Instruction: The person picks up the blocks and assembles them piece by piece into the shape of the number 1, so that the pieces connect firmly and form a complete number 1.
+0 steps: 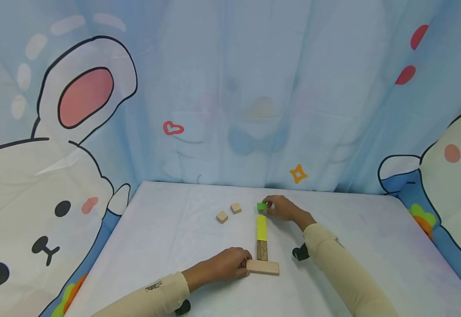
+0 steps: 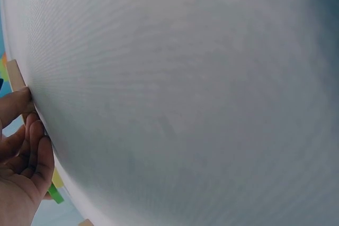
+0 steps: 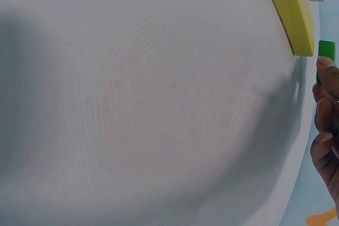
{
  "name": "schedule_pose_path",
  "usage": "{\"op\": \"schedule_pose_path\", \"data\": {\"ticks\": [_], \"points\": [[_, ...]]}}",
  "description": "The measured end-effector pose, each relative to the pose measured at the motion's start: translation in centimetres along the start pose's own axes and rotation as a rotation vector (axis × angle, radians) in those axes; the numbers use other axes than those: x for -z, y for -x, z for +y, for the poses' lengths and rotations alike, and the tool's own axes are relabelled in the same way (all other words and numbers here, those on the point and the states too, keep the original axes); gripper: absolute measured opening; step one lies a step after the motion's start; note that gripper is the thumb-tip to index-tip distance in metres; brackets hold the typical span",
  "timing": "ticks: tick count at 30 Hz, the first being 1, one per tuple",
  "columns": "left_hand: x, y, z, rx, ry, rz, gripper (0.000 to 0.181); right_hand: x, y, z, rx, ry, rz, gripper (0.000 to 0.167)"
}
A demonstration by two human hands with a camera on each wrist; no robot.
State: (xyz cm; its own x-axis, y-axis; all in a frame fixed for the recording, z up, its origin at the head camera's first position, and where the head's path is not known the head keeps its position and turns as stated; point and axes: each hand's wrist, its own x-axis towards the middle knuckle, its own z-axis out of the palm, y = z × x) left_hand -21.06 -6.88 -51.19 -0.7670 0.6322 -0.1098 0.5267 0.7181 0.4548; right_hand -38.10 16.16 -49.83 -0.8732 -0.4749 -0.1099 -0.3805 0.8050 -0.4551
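Observation:
A small green block (image 1: 261,207) is pinched between the thumb and fingers of my right hand (image 1: 281,208), near the far end of a yellow block (image 1: 262,228). In the right wrist view, a gap shows between the green block (image 3: 327,49) and the yellow block (image 3: 294,17). A dark brown wooden block (image 1: 262,250) continues the line towards me. Crosswise at its near end lies a pale wooden plank (image 1: 263,267). My left hand (image 1: 225,264) grips the plank's left end with thumb and fingers; the covered end is hidden.
Two small pale wooden cubes, a nearer cube (image 1: 222,217) and a farther cube (image 1: 236,208), lie left of the green block. A white cloth (image 1: 167,233) covers the table. Behind it hangs a blue printed curtain (image 1: 222,88).

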Motion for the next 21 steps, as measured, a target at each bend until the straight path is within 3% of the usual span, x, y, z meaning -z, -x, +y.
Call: {"op": "schedule_pose_path", "data": {"ticks": [21], "points": [[-0.1,-0.1,0.0,0.002,-0.004,0.001,0.030,-0.2,0.7,1.2,-0.038,0.017,-0.013,0.036]]}}
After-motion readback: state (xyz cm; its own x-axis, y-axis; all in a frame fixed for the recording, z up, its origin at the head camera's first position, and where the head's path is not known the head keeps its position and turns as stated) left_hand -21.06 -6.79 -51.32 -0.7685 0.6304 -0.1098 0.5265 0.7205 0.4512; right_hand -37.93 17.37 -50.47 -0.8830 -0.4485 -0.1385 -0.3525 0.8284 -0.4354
